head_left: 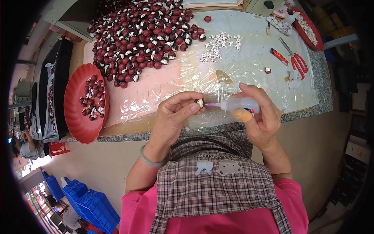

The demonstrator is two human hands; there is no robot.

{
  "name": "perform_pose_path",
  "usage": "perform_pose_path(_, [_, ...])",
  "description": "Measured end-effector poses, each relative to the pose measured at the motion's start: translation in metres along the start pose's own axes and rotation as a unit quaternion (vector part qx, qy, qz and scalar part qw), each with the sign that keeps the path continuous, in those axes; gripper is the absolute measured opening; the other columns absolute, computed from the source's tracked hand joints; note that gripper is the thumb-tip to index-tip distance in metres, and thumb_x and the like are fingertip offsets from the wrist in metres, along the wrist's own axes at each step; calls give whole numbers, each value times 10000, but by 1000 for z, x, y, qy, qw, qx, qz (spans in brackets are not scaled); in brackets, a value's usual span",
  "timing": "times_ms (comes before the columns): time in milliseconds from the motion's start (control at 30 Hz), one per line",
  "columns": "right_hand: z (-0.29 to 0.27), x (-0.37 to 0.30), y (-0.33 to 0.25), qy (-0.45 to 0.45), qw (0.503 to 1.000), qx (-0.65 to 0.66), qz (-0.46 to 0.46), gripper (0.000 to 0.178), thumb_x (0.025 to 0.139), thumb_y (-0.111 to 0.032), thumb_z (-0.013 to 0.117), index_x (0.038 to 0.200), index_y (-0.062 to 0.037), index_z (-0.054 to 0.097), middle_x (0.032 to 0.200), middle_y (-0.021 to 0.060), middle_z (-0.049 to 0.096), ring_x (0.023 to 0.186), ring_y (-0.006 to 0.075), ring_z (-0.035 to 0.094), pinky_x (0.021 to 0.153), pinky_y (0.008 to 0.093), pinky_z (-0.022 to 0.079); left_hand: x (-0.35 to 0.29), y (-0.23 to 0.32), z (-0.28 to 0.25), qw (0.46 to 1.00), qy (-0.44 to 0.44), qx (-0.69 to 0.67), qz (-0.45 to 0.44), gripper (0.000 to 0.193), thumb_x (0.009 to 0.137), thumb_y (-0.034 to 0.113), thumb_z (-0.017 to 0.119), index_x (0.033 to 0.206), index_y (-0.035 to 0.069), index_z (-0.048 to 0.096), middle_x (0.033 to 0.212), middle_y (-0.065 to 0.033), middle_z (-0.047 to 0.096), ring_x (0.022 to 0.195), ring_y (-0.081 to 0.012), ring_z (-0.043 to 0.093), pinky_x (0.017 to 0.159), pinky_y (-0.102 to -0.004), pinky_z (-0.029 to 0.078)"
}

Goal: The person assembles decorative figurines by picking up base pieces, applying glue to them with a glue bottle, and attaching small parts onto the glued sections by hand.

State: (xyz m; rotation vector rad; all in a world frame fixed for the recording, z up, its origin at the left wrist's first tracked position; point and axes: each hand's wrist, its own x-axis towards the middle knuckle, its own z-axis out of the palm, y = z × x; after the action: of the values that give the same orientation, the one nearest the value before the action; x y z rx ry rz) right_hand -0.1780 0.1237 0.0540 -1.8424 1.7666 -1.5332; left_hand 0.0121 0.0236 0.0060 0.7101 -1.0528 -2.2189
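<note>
- A person's left hand (176, 111) pinches a small black-and-white piece (201, 103) between thumb and fingers above the near side of a bench (324, 84) edged in speckled stone.
- The right hand (265, 120), a tan cover on its thumb, grips a translucent squeeze bottle (238, 104), its purple nozzle (212, 104) aimed at the piece; whether the two touch cannot be told.
- Beyond the left hand, a heap of dark red, black and white pieces (140, 43) spreads across the bench, near a scalloped red tray (70, 109) holding more.
- Small white bits (212, 48) lie scattered on plastic sheeting (257, 39).
- At right, red-handled scissors (299, 65) lie open beside a red tube (279, 57).
</note>
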Motion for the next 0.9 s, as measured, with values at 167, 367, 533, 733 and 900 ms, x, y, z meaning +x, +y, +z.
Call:
perform_pose_path(167, [-1,0,2,-6,1000,-10,-7,435,790,-137,726,1168,21,577,929,149,663,763,224,667,638,288,524,1,0,-1,1000,-1,2,-1,244,877,35,631,1111,-33,625,974,-91,664,852,-152,642,773,-264,511])
perform_pose_path(367, [-3,-4,5,1,986,123,116,385,816,-105,715,1149,26,571,928,139,661,777,181,656,647,275,521,1,1,-6,999,-18,-28,-16,243,888,47,620,1115,-40,617,1014,-98,657,837,-150,643,759,-260,519])
perform_pose_path(533, [-3,0,30,29,884,388,260,355,816,-95,705,1079,14,493,989,130,584,731,182,628,561,251,513,2,4,-14,999,-3,-47,-25,272,891,35,613,1153,-33,594,1026,-105,653,851,-152,645,768,-248,528])
perform_pose_path(733, [2,11,61,-19,847,402,348,297,828,-12,648,1076,-19,486,1010,99,560,822,182,654,683,258,546,3,3,-17,998,22,-55,-21,288,885,16,610,1168,-38,585,1035,-106,649,863,-166,649,781,-255,534])
perform_pose_path(900, [13,35,74,-60,922,81,374,263,792,-10,634,1038,-35,544,911,87,594,749,164,637,654,302,509,4,1,-19,999,8,-31,-21,294,887,8,603,1176,-41,581,1035,-106,646,872,-172,651,788,-257,535])
